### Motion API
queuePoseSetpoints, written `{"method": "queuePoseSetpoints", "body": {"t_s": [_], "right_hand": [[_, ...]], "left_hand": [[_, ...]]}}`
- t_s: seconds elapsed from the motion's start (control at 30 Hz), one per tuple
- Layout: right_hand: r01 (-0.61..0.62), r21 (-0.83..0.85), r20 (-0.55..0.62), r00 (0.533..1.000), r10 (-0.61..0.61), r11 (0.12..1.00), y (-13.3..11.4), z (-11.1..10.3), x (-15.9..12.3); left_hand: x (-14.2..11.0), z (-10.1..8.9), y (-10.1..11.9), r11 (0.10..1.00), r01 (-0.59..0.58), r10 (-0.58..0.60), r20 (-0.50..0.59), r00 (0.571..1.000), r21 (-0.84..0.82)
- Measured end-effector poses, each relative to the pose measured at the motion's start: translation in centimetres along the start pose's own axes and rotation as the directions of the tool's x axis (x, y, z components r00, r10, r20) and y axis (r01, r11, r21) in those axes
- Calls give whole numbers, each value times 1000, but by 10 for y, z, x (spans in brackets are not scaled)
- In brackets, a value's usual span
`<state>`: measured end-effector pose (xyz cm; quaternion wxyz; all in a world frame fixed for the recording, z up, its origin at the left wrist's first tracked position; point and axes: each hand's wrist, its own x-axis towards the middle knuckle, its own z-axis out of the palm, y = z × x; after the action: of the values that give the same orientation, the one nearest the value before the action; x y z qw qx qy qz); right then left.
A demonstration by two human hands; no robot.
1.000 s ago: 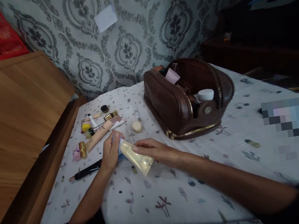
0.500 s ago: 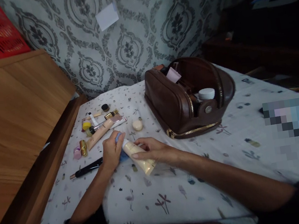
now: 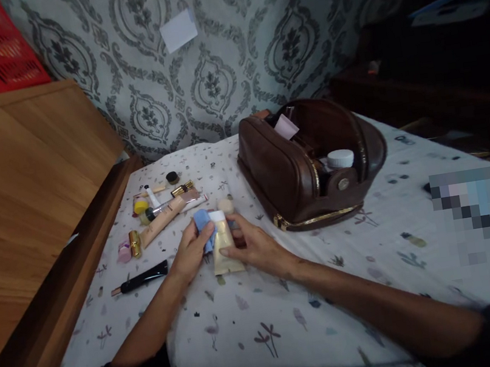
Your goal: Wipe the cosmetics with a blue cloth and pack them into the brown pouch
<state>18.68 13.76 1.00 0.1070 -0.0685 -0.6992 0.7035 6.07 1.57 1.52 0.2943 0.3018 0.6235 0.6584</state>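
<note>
My right hand [image 3: 258, 246] grips a pale yellow squeeze tube [image 3: 224, 249] by its side, its white cap [image 3: 217, 216] pointing away from me. In my left hand [image 3: 192, 249] is a folded blue cloth [image 3: 202, 222], pressed against the tube's left side near the cap. Just behind the cap sits a small round cream-coloured item [image 3: 225, 205], partly hidden by the tube and fingers. To the left of my left hand lies a black tube [image 3: 145, 277] on the patterned cloth.
An open brown toiletry bag [image 3: 279, 166] stands behind right, a white-lidded jar [image 3: 339, 159] inside. Several cosmetics lie left: a beige tube [image 3: 162, 221], gold lipstick [image 3: 135, 244], pink item [image 3: 124, 252], black-lidded pot [image 3: 172, 177]. A wooden panel [image 3: 32, 178] borders the left side.
The tube has turned from tilted to nearly straight, cap away from me. The blue cloth has moved from the cap to the tube's left side, bunched up in my left hand.
</note>
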Motion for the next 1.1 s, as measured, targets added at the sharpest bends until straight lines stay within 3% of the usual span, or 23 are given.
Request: {"method": "queuePoseSetpoints", "body": {"t_s": [0.1,0.23,0.47,0.63,0.77,0.9,0.97,1.03,1.1], "right_hand": [[27,-105,0,1000,-27,994,-3,-2,-1],[81,-255,-94,990,-109,963,-1,-7,4],[-54,157,-48,997,62,986,-3,-8,7],[-109,244,-33,992,121,963,-9,-10,7],[-96,212,-60,992,110,973,-11,-11,7],[-83,190,-79,992,100,978,-8,-11,7],[-79,180,-100,990,98,981,-6,-11,7],[-77,179,-137,985,102,981,-5,-13,8],[-68,195,-174,979,103,978,-6,-15,9]], "left_hand": [[1,-5,1,999,-37,37,-9,999,26],[1,-7,2,996,-36,41,-62,997,77],[-3,-2,7,987,-6,8,-11,1000,164],[-3,-7,15,979,-39,46,-28,999,199],[-9,-13,30,961,-15,-45,208,977,276],[-12,-18,43,861,-198,7,377,926,469],[-10,-23,43,845,-230,40,373,927,482],[-8,-29,42,872,-189,41,318,947,451],[-7,-36,40,918,-123,63,168,984,378]]}}
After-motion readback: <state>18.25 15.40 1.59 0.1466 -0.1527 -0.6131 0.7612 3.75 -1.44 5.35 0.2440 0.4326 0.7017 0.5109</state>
